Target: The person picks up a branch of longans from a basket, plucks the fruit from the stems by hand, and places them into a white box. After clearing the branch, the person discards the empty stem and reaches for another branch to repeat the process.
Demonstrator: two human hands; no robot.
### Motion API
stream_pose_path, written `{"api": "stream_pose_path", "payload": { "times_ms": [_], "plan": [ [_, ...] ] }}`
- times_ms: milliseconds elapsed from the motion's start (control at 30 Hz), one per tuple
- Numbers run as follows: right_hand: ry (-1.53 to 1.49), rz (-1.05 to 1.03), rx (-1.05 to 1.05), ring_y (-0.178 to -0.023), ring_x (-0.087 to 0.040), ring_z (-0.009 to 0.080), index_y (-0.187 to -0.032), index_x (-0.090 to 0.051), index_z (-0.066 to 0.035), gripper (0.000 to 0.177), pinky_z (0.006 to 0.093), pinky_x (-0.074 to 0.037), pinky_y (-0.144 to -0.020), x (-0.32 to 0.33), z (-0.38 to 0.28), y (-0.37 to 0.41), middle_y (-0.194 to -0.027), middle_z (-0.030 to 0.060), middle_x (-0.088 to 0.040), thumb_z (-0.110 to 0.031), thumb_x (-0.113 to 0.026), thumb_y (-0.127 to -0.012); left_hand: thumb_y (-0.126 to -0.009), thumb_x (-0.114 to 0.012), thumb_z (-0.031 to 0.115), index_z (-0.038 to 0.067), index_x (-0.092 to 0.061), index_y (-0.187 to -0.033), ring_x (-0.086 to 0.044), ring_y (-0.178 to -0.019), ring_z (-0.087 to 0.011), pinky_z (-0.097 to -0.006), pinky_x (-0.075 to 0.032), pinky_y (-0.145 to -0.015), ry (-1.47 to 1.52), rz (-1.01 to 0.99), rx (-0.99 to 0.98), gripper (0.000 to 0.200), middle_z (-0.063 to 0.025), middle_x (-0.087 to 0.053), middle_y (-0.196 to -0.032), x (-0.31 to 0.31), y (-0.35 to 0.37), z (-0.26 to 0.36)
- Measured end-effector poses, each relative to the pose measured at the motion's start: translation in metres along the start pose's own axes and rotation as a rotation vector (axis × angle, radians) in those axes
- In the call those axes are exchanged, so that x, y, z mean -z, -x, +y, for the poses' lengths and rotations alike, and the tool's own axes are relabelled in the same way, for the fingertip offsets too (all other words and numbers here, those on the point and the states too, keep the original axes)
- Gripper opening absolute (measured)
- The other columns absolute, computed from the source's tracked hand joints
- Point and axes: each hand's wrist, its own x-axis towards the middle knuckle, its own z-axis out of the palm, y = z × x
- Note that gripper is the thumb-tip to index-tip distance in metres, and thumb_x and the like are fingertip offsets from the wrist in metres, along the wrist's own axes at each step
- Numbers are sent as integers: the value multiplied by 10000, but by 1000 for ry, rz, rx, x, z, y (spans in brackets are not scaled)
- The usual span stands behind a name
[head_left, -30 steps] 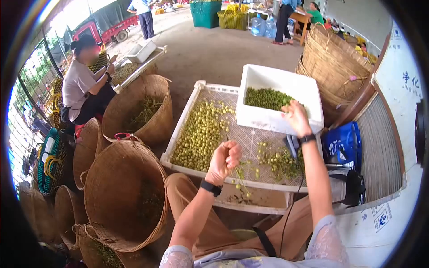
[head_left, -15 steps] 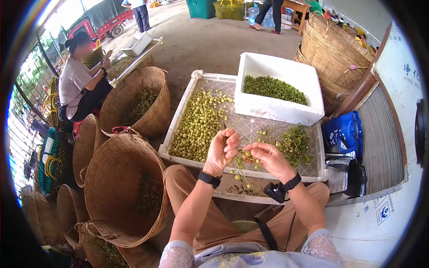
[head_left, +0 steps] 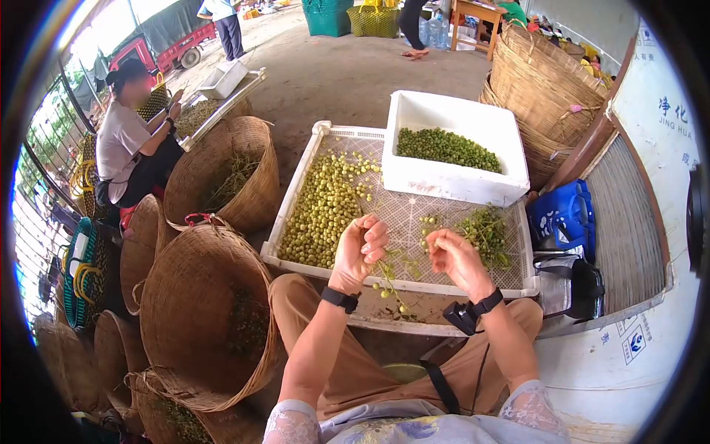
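Observation:
In the head view my left hand (head_left: 360, 250) is closed on a thin green stem of berries (head_left: 390, 287), which dangles below the fingers over the tray's near edge. My right hand (head_left: 457, 259) is a short way to the right, apart from the stem, its fingers curled in. Whether a berry is inside them is hidden. Under both hands lies a white perforated tray (head_left: 414, 222). Loose yellow-green berries (head_left: 318, 211) cover its left side, and a heap of leafy berry stems (head_left: 484, 237) lies at its right, just beyond my right hand.
A white foam box (head_left: 455, 177) holding small dark-green berries (head_left: 447, 150) stands on the tray's far right. Wicker baskets (head_left: 203, 311) crowd the left, and more (head_left: 543, 96) stand at the back right. A blue bag (head_left: 566, 218) is right of the tray. Another person (head_left: 137, 140) sits at the left.
My right hand has drawn away to the right from the stem, opening a gap between the hands. The stem stays in my left hand. The legs of a person in the background have moved left.

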Motion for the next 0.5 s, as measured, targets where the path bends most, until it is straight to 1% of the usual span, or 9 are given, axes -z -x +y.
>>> {"api": "stream_pose_path", "payload": {
  "times_ms": [67, 100, 133, 200, 233, 333, 367, 433, 500],
  "plan": [
    [-146, -67, -253, -597, -504, 67, -935, -550, -38, 194, 202, -395, -491, -7, -2, 8, -711, -6, -520, -221, -494, -905, -917, -301, 145, 76, -390, -728, -312, -443, -85, -217, -276, -337, -29, 20, -14, 220, -17, -380, -610, 0, -1, -1],
    [-139, -57, -309, -530, -452, 68, -931, -535, -47, 277, 202, -328, -427, -12, 3, 8, -700, 0, -490, -312, -453, -921, -917, -301, 145, 76, -390, -728, -312, -443, -85, -217, -276, -337, -27, 21, -10, 220, -17, -380, -610, 1, -2, -2],
    [-141, -53, -309, -530, -452, 68, -931, -535, -47, 277, 202, -328, -427, -16, 3, 9, -700, 0, -490, -312, -453, -921, -919, -304, 150, 76, -389, -730, -314, -444, -84, -214, -280, -335, -48, 18, -8, 220, -16, -378, -611, 2, -3, -3],
    [-19, -53, -403, -485, -403, 60, -941, -528, -47, 304, 190, -282, -401, -24, -1, 13, -662, -14, -442, -345, -478, -909, -921, -307, 156, 76, -389, -732, -315, -445, -83, -211, -284, -333, -69, 16, -4, 220, -15, -376, -612, 3, -4, -4],
    [16, -58, -393, -465, -380, 56, -953, -532, -44, 296, 179, -260, -391, -24, 2, 12, -638, -26, -411, -332, -478, -913, -916, -320, 163, 73, -400, -741, -314, -447, -85, -212, -287, -335, -67, 22, 10, 212, -20, -376, -619, 3, -4, -5],
    [37, -71, -313, -472, -375, 49, -957, -533, -49, 234, 176, -261, -396, -26, 5, 12, -639, -28, -420, -275, -485, -918, -911, -337, 173, 71, -411, -753, -312, -449, -86, -211, -288, -338, -62, 19, 20, 202, -23, -374, -626, 4, -4, -4],
    [37, -71, -313, -472, -375, 49, -957, -533, -49, 234, 176, -261, -396, -26, 4, 12, -639, -28, -420, -275, -485, -918, -911, -340, 175, 72, -411, -757, -312, -449, -86, -209, -287, -338, -57, 8, 20, 198, -21, -372, -626, 5, -4, -4],
    [-22, -91, -405, -470, -367, 43, -974, -539, -55, 192, 175, -260, -398, -26, 1, 13, -650, -27, -434, -232, -493, -916, -911, -343, 177, 74, -410, -755, -311, -449, -85, -209, -286, -338, -60, 11, 22, 198, -20, -370, -625, 4, -4, -4],
    [-54, -81, -399, -469, -365, 42, -991, -542, -60, 190, 176, -262, -399, -24, 4, 12, -659, -25, -449, -227, -505, -910, -910, -346, 178, 75, -410, -754, -311, -449, -84, -209, -286, -337, -63, 13, 25, 197, -19, -367, -625, 2, -4, -4]
  ]
}}
